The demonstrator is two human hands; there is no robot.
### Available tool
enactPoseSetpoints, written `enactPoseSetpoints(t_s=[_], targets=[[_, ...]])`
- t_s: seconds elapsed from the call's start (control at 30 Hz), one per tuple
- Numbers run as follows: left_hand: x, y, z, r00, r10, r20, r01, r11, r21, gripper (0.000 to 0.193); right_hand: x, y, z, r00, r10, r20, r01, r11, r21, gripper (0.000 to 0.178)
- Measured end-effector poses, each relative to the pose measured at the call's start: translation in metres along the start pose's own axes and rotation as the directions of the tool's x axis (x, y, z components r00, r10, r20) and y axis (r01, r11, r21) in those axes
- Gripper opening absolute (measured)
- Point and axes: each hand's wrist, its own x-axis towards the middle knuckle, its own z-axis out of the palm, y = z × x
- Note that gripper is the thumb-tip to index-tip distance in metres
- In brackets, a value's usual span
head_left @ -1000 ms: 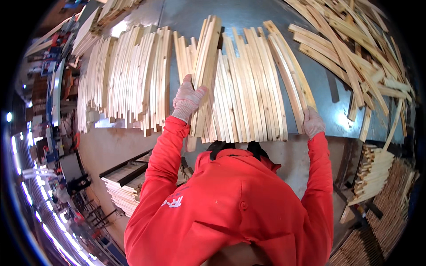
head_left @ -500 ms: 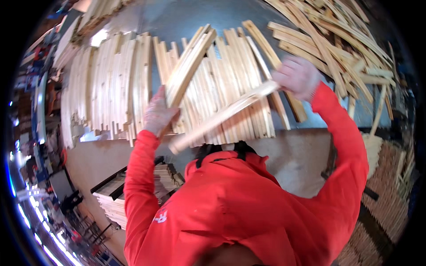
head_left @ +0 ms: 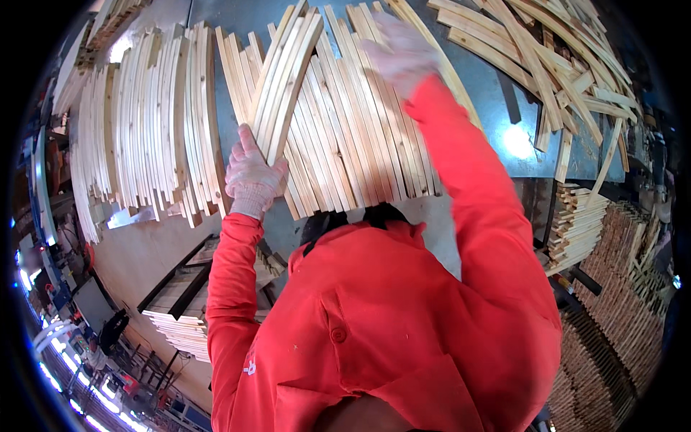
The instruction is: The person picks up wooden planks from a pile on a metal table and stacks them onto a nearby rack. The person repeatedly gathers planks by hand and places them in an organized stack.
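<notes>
My left hand (head_left: pixel 253 176), in a pale glove, closes round the near end of a small bundle of wooden strips (head_left: pixel 284 86). The bundle lies aslant on top of a row of pale wooden strips (head_left: pixel 342 144) set side by side on the metal table. My right hand (head_left: pixel 403 54), also gloved, is over the far right part of this row. Motion smears its fingers, and I cannot make out whether it holds anything. Beside its forearm, a longer wooden strip (head_left: pixel 455 83) lies aslant along the row's right edge, partly hidden by the sleeve.
Another row of wooden strips (head_left: pixel 147 122) lies to the left. A jumbled heap of strips (head_left: pixel 554 65) covers the table's far right, with a dark flat bar (head_left: pixel 509 97) near it. Stacked strips (head_left: pixel 612 288) stand below right, and another stack (head_left: pixel 180 327) below left.
My right hand has swung away and to the left, over the row. The wooden strip it held across my front no longer shows there. My left hand stays at the bundle.
</notes>
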Motion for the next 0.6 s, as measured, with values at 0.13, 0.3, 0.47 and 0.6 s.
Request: enactPoseSetpoints(t_s=[0.13, 0.3, 0.47, 0.6], targets=[[0.001, -0.013, 0.009, 0.995, 0.043, -0.086, -0.051, 0.994, -0.100, 0.108, -0.101, 0.030, -0.091, 0.490, 0.646, 0.586, -0.485, 0.760, -0.433, 0.059], [0.004, -0.015, 0.012, 0.995, 0.052, -0.086, -0.081, 0.922, -0.379, 0.107, -0.128, 0.043, -0.100, 0.501, 0.657, 0.563, -0.364, 0.751, -0.551, 0.054], [0.005, -0.007, 0.022, 0.994, 0.037, -0.104, -0.078, 0.904, -0.421, 0.108, -0.147, 0.066, -0.106, 0.520, 0.626, 0.581, -0.382, 0.779, -0.498, 0.059], [-0.004, 0.011, 0.023, 0.995, -0.029, -0.100, 0.000, 0.960, -0.279, 0.110, -0.127, 0.037, -0.103, 0.282, 0.694, 0.662, -0.497, 0.696, -0.518, 0.065]])
